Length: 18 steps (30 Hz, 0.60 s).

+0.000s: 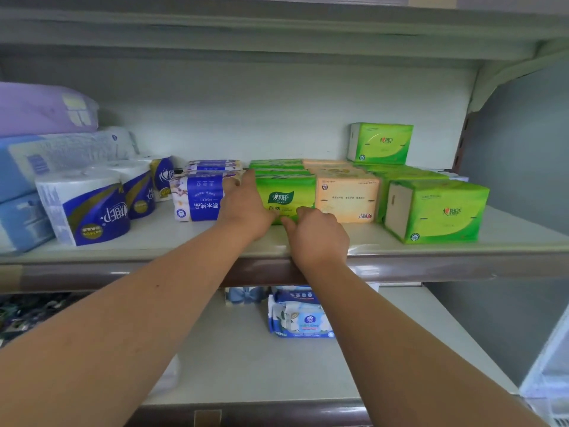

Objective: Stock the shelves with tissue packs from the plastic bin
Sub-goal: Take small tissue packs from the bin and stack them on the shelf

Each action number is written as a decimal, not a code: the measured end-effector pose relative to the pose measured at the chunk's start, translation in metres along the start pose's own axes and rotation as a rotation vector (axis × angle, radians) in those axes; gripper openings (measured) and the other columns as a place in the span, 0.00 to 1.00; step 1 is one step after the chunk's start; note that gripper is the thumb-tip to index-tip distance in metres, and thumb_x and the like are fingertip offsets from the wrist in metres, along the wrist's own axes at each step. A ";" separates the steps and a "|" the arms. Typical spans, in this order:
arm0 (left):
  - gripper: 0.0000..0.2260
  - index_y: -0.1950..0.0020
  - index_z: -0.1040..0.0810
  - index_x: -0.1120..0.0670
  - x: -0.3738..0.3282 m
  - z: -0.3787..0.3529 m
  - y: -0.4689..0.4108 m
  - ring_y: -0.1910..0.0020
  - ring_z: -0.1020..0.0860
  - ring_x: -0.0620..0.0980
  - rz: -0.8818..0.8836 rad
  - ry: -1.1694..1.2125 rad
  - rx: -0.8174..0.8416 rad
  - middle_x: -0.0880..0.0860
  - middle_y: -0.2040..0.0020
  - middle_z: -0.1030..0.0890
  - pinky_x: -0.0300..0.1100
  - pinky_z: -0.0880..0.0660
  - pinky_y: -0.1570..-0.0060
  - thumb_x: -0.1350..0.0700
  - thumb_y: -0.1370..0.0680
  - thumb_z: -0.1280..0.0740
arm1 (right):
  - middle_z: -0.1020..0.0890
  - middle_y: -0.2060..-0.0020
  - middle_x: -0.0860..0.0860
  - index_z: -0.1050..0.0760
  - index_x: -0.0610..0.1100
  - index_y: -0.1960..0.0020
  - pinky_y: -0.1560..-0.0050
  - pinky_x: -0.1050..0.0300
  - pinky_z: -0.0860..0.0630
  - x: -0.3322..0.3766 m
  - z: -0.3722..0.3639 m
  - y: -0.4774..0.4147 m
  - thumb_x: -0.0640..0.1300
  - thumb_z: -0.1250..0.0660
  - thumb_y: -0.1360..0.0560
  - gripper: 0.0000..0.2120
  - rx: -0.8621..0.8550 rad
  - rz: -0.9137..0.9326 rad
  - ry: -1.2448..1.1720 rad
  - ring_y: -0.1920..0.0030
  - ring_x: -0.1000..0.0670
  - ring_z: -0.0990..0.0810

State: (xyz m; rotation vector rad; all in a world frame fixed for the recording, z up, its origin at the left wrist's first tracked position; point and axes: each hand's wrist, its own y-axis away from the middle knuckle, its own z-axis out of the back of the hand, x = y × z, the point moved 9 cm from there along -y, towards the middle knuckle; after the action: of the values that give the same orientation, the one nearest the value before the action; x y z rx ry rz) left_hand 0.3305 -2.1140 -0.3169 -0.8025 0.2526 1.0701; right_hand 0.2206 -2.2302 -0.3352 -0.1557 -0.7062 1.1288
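Centrally, a green tissue pack (284,195) on the shelf (184,238) is touched by the left hand (244,208) and right hand (317,235), fingers spread, clamped on nothing.

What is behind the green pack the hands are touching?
Behind the front green pack, more green packs line up toward the shelf's back wall. Only their top edges show, so the exact count is hidden. The left hand covers its left side.

purple pack (40,109) cut off left, green pack (284,198) partly behind left hand (244,208)
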 end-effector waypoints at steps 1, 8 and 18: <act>0.36 0.27 0.38 0.49 -0.002 0.005 0.008 0.32 0.35 0.59 -0.007 -0.003 -0.032 0.56 0.32 0.33 0.50 0.33 0.36 0.48 0.32 0.27 | 0.18 0.52 0.44 0.23 0.45 0.47 0.59 0.55 0.34 0.001 0.002 0.002 0.58 0.43 0.19 0.18 -0.013 0.014 0.003 0.50 0.41 0.21; 0.17 0.43 0.26 0.57 -0.031 0.045 0.144 0.42 0.30 0.56 -0.407 0.186 -0.423 0.53 0.42 0.28 0.37 0.42 0.43 0.58 0.32 0.33 | 0.17 0.49 0.46 0.21 0.44 0.43 0.57 0.53 0.28 0.023 0.032 0.060 0.44 0.37 0.21 0.11 -0.404 0.412 -0.204 0.47 0.44 0.21; 0.06 0.49 0.28 0.52 0.190 -0.203 0.424 0.45 0.24 0.57 0.510 0.585 0.257 0.58 0.47 0.24 0.46 0.28 0.43 0.61 0.23 0.36 | 0.19 0.46 0.48 0.25 0.46 0.40 0.47 0.48 0.23 -0.132 -0.212 0.334 0.50 0.35 0.23 0.14 0.423 -0.030 -0.199 0.46 0.45 0.20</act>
State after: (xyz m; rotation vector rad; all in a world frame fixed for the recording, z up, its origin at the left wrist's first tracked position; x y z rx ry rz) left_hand 0.0970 -2.0253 -0.7579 -0.8222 1.1160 1.2189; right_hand 0.0559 -2.1488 -0.7094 0.3289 -0.6264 1.2508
